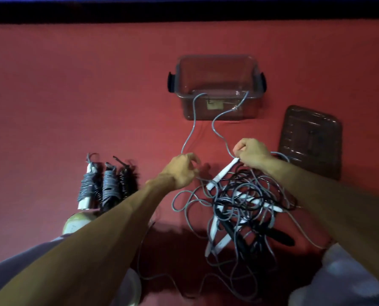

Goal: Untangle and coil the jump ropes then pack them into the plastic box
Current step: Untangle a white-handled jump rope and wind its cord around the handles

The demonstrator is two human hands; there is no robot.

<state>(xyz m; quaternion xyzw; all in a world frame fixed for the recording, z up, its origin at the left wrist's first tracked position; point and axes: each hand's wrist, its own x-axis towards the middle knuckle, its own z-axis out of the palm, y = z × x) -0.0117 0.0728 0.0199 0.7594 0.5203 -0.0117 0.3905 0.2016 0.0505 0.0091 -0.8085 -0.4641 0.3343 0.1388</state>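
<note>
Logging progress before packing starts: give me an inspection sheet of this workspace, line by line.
Surface: red carpet, dimly lit.
Job's things: clear plastic box open, a grey rope looped over its near rim; lid lying to its right; three coiled ropes at left; tangled ropes in front.
Clutter: pale round object, unidentifiable.
Hands: left hand at the grey rope, grip blurred; right hand grips a white handle.
Cables: nothing seen besides ropes.
Surroundings: dark band along far edge.
</note>
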